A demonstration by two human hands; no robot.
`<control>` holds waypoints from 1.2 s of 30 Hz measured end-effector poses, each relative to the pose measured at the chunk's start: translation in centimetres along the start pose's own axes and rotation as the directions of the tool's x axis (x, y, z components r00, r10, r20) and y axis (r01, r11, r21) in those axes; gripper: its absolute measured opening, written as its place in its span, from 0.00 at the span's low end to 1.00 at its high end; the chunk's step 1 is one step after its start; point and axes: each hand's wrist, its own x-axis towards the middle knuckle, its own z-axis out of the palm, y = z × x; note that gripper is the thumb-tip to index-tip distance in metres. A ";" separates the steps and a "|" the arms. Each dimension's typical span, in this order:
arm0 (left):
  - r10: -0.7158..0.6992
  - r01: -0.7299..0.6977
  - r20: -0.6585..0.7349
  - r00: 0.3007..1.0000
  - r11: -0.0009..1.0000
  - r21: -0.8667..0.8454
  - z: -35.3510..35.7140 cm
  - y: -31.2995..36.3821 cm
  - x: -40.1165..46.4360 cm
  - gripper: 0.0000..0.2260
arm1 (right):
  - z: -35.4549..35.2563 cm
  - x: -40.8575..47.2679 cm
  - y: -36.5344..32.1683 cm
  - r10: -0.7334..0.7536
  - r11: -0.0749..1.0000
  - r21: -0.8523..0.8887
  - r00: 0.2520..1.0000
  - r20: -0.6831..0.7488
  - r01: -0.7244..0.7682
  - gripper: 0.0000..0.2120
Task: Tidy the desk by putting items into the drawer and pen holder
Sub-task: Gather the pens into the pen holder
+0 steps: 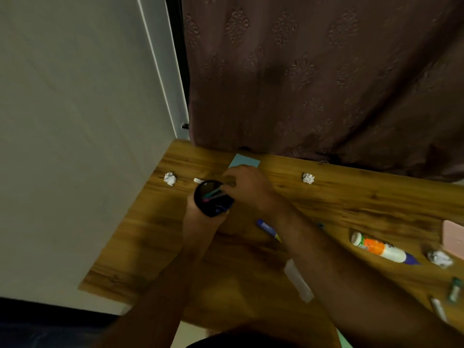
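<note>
The left hand grips the round black pen holder from below. At its two o'clock, the right hand pinches coloured pens over the wooden bench.

I note dim, warm light. A wood-grain desk runs corner-first toward a plain off-white wall on the left. Behind it hangs a mauve curtain with an embossed pattern, its hem touching the desk's far edge. A white frame strip stands between wall and curtain.
</note>
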 end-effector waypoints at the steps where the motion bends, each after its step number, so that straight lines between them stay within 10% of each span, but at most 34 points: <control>1: -0.001 0.001 -0.011 1.000 1.000 -0.011 0.5 0.1 -0.3 0.41 | -0.6 -0.6 0.6 0.013 0.999 0.041 0.999 -0.032 -0.012 0.13; 9: -0.041 0.040 -0.047 0.998 0.999 -0.023 6.7 2.1 -5.1 0.39 | -6.7 -7.7 10.0 0.236 0.942 0.265 0.969 -0.076 -0.208 0.10; 18: -0.023 0.020 -0.126 0.992 0.999 -0.027 10.6 2.7 -9.5 0.38 | -4.2 -13.2 19.9 0.370 0.929 -0.071 0.915 0.159 -0.363 0.10; 30: -0.035 0.051 -0.318 0.947 0.998 0.042 7.9 2.2 -14.5 0.42 | -0.3 -14.4 20.1 0.332 0.927 -0.239 0.929 0.163 -0.289 0.12; 36: -0.040 0.057 -0.252 0.967 0.997 0.060 7.2 1.8 -15.7 0.43 | -1.8 -14.2 17.7 0.294 0.955 0.026 0.954 0.068 -0.296 0.08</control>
